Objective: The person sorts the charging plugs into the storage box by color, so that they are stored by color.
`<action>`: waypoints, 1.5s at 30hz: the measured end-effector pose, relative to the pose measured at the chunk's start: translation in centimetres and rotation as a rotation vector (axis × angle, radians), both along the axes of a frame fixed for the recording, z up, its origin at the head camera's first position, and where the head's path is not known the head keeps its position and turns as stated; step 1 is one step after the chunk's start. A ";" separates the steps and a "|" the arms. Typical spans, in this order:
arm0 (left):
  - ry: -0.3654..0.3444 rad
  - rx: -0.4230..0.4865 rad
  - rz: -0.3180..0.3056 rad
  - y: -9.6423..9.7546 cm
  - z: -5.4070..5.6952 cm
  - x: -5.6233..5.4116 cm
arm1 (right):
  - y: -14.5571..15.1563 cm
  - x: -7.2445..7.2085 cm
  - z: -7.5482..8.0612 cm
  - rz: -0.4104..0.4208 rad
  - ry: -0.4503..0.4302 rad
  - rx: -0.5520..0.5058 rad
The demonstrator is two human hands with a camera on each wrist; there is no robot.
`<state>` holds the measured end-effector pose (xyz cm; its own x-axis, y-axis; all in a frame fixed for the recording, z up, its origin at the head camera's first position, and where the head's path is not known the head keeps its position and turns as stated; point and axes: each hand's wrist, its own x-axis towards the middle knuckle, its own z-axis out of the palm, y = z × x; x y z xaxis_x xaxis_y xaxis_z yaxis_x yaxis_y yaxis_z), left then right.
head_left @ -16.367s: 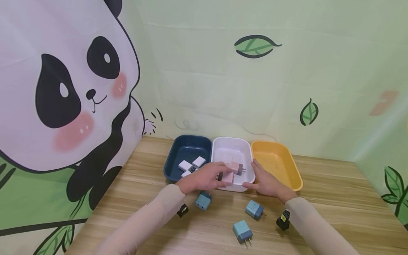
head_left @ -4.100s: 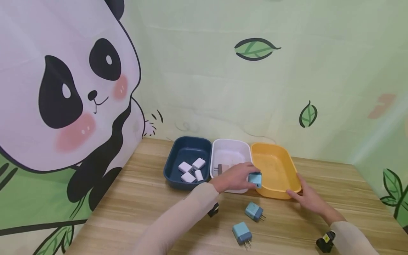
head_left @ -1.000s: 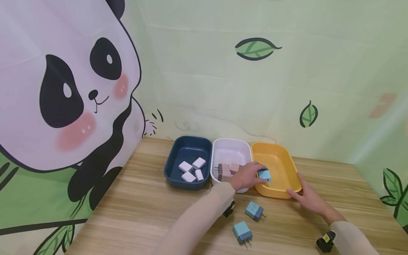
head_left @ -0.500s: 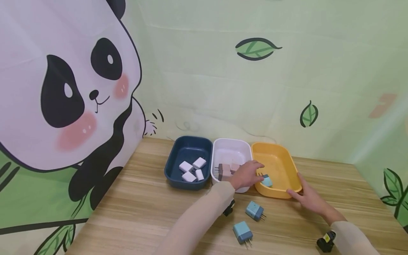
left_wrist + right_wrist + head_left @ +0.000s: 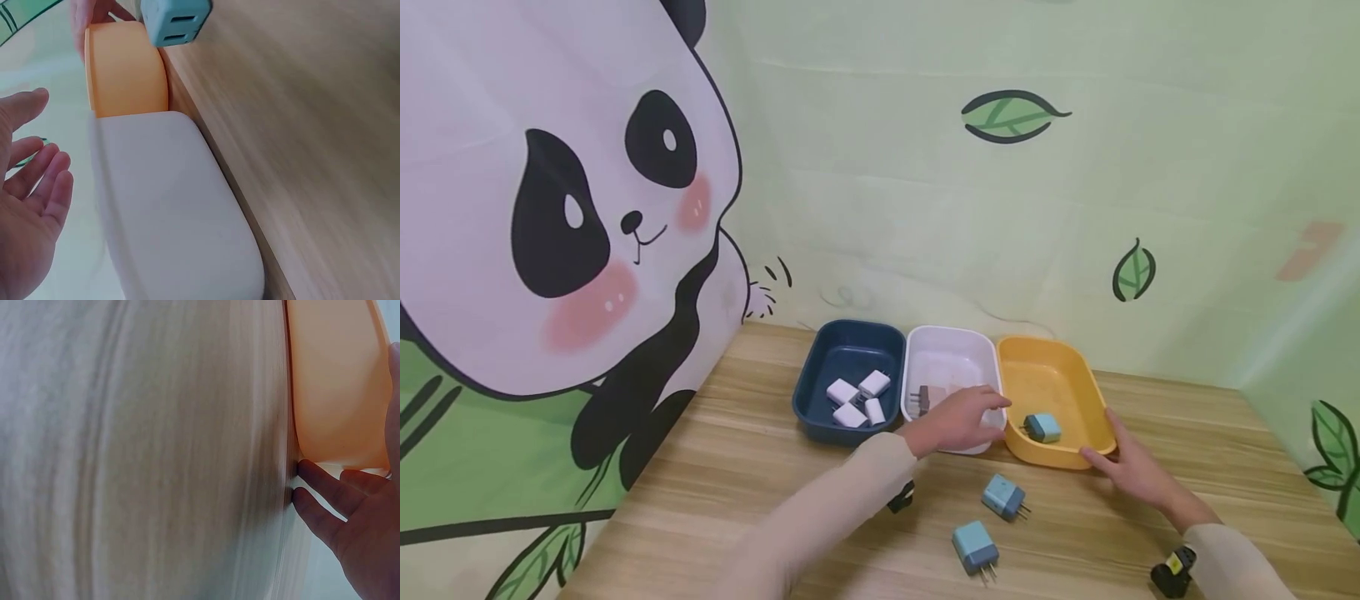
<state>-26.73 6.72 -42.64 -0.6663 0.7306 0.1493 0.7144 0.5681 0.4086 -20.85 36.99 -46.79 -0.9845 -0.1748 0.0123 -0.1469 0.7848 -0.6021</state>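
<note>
My left hand (image 5: 958, 417) hovers over the white tray (image 5: 951, 354), its fingers loose and nothing in them; the left wrist view shows the same empty hand (image 5: 31, 212). A blue plug adapter (image 5: 1042, 427) lies inside the yellow tray (image 5: 1052, 457), prongs pointing left. My right hand (image 5: 1135, 467) rests against that tray's front right corner, thumb at the front wall, fingers along the side. In the right wrist view the fairly straight fingers (image 5: 331, 487) meet the yellow wall. Pink adapters (image 5: 934, 397) sit in the white tray, partly hidden behind my left hand.
White plug adapters (image 5: 850, 415) lie in the navy tray (image 5: 847, 435) at left. The trays stand side by side before a printed backdrop (image 5: 880, 192). Two more blue adapters, one nearer the trays (image 5: 1002, 496) and one closer to me (image 5: 975, 546), lie on the wooden table (image 5: 700, 500).
My left hand has let go of the blue adapter in the yellow tray and drawn back left over the white tray. Earlier, pink adapters went into the white tray. My right hand stays at the yellow tray.
</note>
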 end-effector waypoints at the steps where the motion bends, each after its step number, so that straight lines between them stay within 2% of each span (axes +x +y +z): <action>1: 0.004 -0.006 -0.012 -0.3 0.0 0.2 | 0.0 0.0 0.0 0.000 -0.003 -0.001; 5: 0.005 -0.028 -0.045 -1.4 -0.1 1.2 | 0.0 0.1 0.0 0.001 -0.007 0.000; 9: 0.028 -0.035 -0.096 -2.4 -0.8 2.1 | 0.1 0.2 0.1 0.000 -0.009 0.002; 15: -0.026 -0.043 -0.199 -3.4 -1.5 3.2 | 0.1 0.6 0.3 -0.001 0.000 0.001; 22: -0.040 -0.128 -0.281 -4.0 -2.1 4.4 | 0.4 0.5 0.1 -0.001 -0.001 0.016; 30: -0.132 -0.085 -0.352 -4.9 -3.3 5.0 | 0.3 -0.1 0.0 -0.009 -0.010 0.028; 36: -0.234 -0.112 -0.377 -5.5 -3.1 5.3 | 0.0 -0.3 0.1 -0.013 -0.024 0.023; 42: -0.239 -0.158 -0.432 -5.2 -3.0 5.7 | 0.1 -0.2 0.0 -0.015 -0.026 0.029; 45: -0.252 -0.157 -0.441 -5.0 -3.2 5.9 | 0.2 -0.1 0.0 -0.016 -0.025 0.025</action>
